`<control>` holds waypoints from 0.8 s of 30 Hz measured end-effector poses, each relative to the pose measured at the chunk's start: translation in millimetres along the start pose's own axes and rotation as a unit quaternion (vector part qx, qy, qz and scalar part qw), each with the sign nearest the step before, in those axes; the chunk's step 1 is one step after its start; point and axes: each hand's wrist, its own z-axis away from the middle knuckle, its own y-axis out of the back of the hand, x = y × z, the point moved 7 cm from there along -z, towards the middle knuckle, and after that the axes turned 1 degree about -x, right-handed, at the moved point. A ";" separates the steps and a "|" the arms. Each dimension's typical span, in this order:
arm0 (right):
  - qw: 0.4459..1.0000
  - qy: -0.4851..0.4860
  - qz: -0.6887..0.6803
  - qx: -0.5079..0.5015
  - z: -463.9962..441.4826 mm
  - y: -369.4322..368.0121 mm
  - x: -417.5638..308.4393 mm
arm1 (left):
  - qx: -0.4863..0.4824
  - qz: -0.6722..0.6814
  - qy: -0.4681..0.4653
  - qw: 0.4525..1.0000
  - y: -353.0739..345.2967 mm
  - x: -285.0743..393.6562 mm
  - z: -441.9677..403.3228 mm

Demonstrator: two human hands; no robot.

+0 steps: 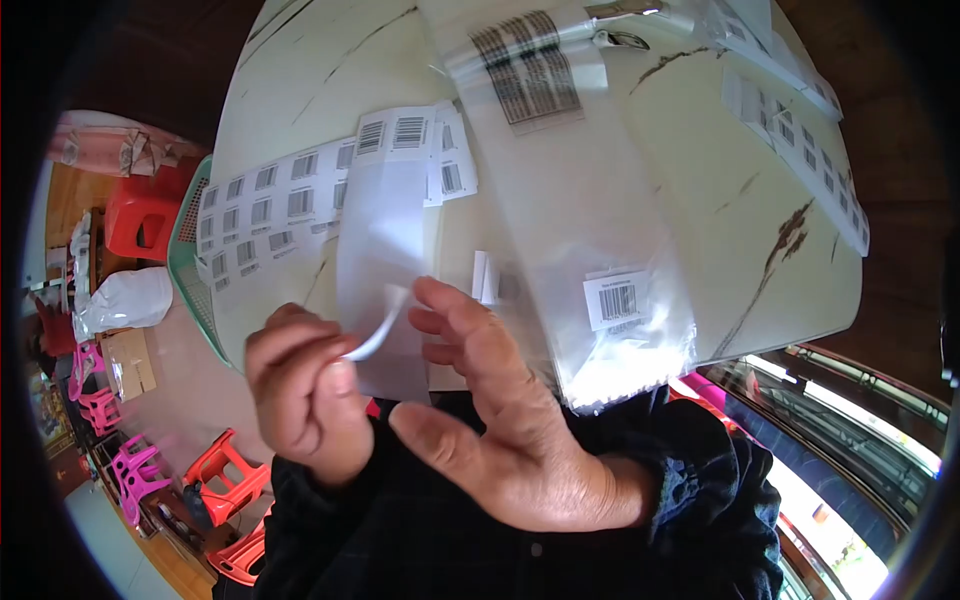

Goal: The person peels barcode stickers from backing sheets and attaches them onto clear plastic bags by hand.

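Observation:
My left hand (305, 390) pinches a small curled white label (378, 332) between thumb and fingers. Close beside it, my right hand (510, 430) is open, thumb and fingers apart; whether its fingertip touches the label's upper end I cannot tell. Beneath the hands lies a strip of label backing (385, 240), with barcode labels left at its far end. To the right, clear plastic bags (570, 200) lie across the table, one barcode label (617, 300) on their near end. A small folded white piece (484, 277) rests between strip and bags.
Barcode label sheets (270, 205) lie on the left of the marble-patterned table (690, 170), with more sheets (800, 150) at the right edge. Scissors (622, 40) lie at the far side. A green basket (188, 250) and a red stool (225, 478) stand left of the table.

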 end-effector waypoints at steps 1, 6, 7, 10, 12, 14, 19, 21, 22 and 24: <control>0.997 -0.040 -0.056 -0.019 0.0 -2.7 7.5 | -0.028 -0.028 -0.021 0.999 -6.1 2.5 -1.5; 0.991 -0.061 -0.098 -0.074 2.8 -1.2 2.4 | -0.062 -0.100 -0.171 0.978 -18.3 14.6 -1.6; 0.990 -0.063 -0.099 -0.075 3.4 -2.1 2.4 | -0.062 -0.102 -0.169 0.978 -20.6 14.9 -1.5; 0.989 -0.045 -0.135 -0.034 2.8 0.5 -0.8 | -0.066 -0.116 -0.206 0.970 -29.8 23.7 -1.4; 0.988 -0.039 -0.147 -0.022 2.0 1.8 -2.0 | -0.066 -0.123 -0.218 0.966 -29.6 28.5 -3.3; 0.985 -0.050 -0.160 -0.030 2.8 3.7 -2.0 | -0.104 -0.129 -0.193 0.967 -32.1 30.8 -9.5; 0.978 -0.086 -0.190 -0.028 4.1 10.7 -11.2 | -0.154 -0.085 -0.153 0.972 -30.0 30.6 -18.0; 0.972 -0.113 -0.205 -0.020 5.5 14.2 -13.9 | -0.165 -0.035 -0.138 0.976 -28.0 29.9 -20.4; 0.972 -0.113 -0.206 -0.020 7.2 16.6 -13.8 | -0.166 -0.036 -0.137 0.976 -28.9 32.3 -21.2; 0.979 -0.113 -0.166 -0.041 11.0 19.2 -12.6 | -0.143 -0.016 -0.068 0.987 -27.0 30.8 -26.7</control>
